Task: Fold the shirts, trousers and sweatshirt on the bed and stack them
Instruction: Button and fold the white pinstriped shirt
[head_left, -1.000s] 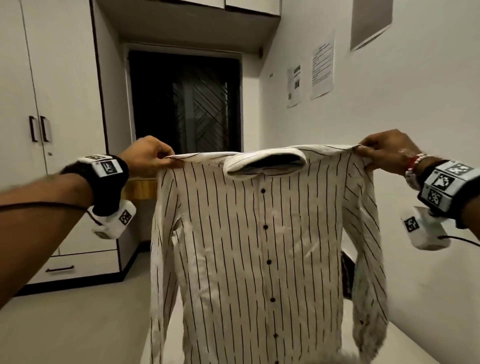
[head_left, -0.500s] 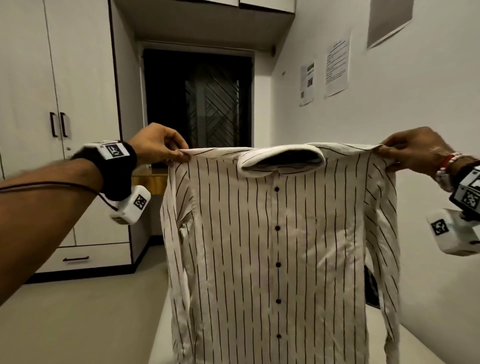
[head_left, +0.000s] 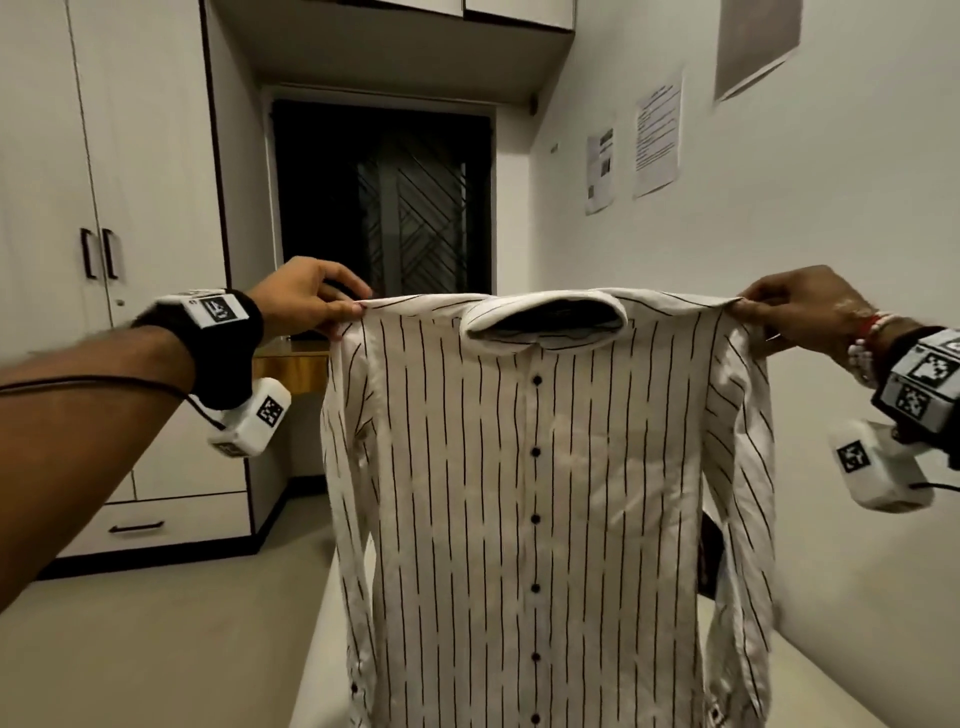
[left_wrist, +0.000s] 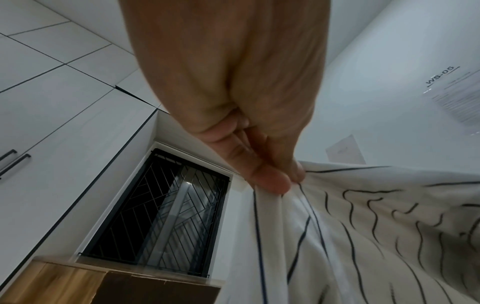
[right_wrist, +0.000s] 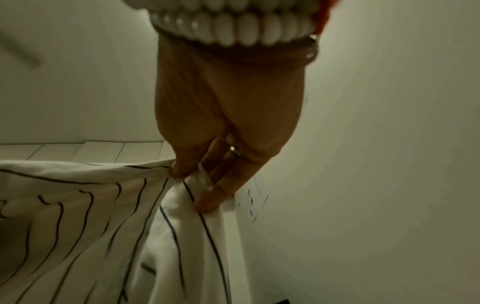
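Head view: you've got the striped shirt (head_left: 545, 493) hanging in the air over the bed's edge, left hand (head_left: 306, 301) and right hand (head_left: 800, 306) each pinching a shoulder; left wrist view: thumb and fingertips (left_wrist: 270, 181) clamp the seam; right wrist view: fingers (right_wrist: 182, 166) nip only a bit of cloth, so that shoulder might slip and the shirt would land crooked.

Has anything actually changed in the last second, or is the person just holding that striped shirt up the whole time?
Very little. The striped shirt shows a touch further right against the room than a second ago, though the head camera may have turned. Nothing was taken hold of or let go: the left hand and right hand still pinch the shoulders, and the shirt still hangs flat, buttoned, sleeves dangling.
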